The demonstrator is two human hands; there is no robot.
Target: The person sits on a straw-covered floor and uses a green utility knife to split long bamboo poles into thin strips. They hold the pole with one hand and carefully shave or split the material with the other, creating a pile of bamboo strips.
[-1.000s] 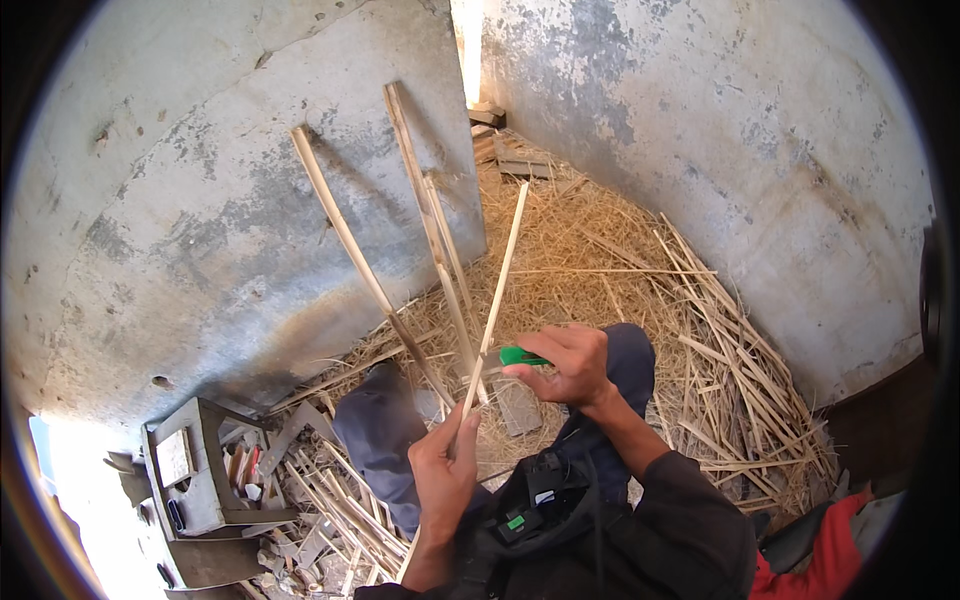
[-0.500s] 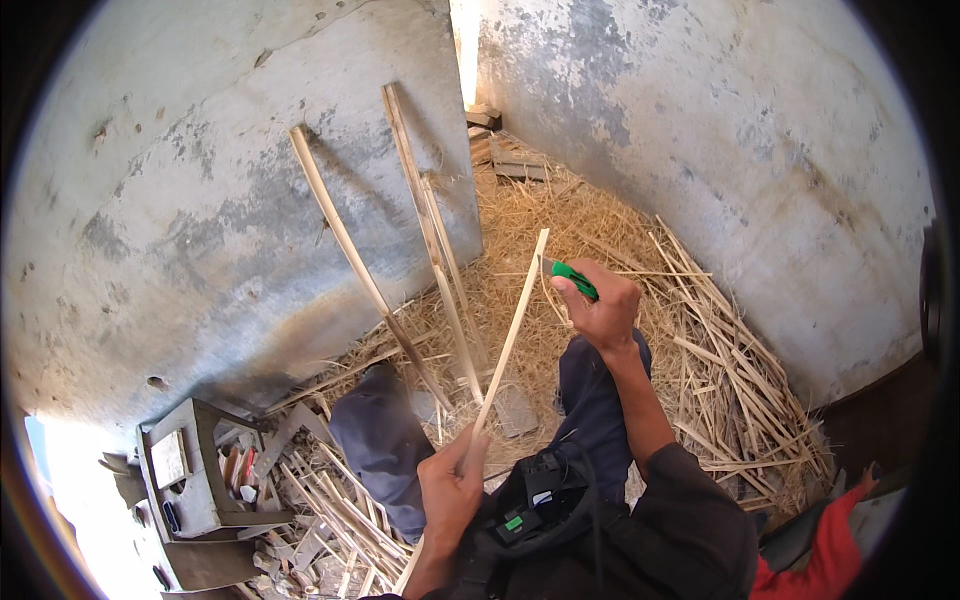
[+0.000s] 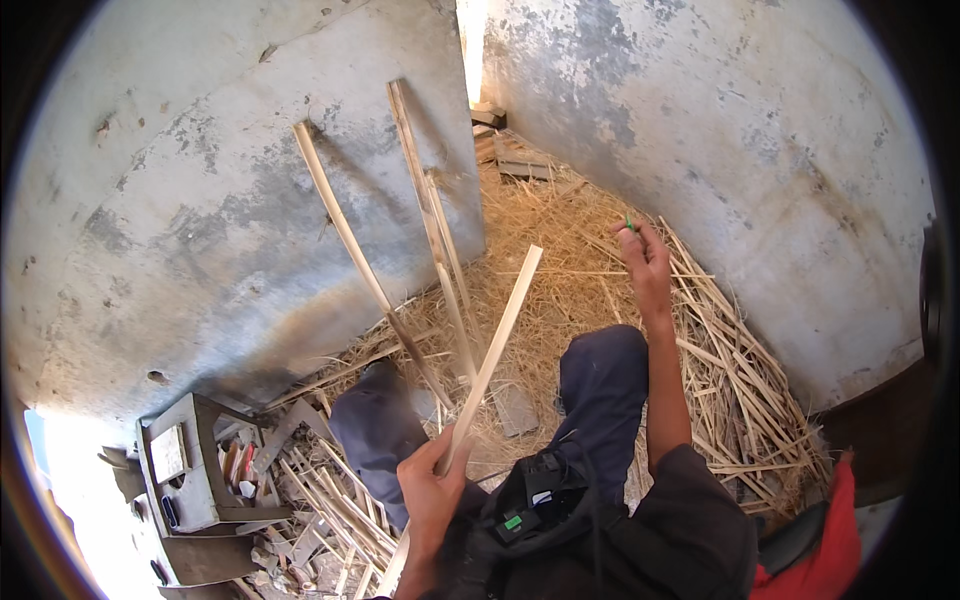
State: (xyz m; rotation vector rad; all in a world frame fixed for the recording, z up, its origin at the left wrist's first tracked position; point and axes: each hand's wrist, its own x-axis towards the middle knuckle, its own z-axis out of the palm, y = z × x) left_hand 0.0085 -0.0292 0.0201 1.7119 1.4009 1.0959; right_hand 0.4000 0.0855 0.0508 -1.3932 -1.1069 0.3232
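Observation:
My left hand [image 3: 432, 482] is closed around the lower part of a pale wooden strip [image 3: 505, 325], which slants up and away to the right. The strip's broad face is turned toward me and its far end is free. My right hand [image 3: 646, 258] is raised beyond my right knee, apart from the strip, with its fingers closed on a green utility knife [image 3: 629, 225]. Only a small green part of the knife shows; the fingers hide the rest, and the blade cannot be made out.
Long strips [image 3: 345, 235] lean on the left wall. A heap of thin strips [image 3: 740, 390] lies along the right wall, and shavings [image 3: 560, 220] cover the floor ahead. At left stand a grey box [image 3: 205, 470] and more strips [image 3: 330, 500]. Red cloth [image 3: 840, 525] shows lower right.
My right hand has moved up and right with the knife, away from the strip's far end. The strip has turned, showing a wider face. At lower right, another person's hand is out of sight.

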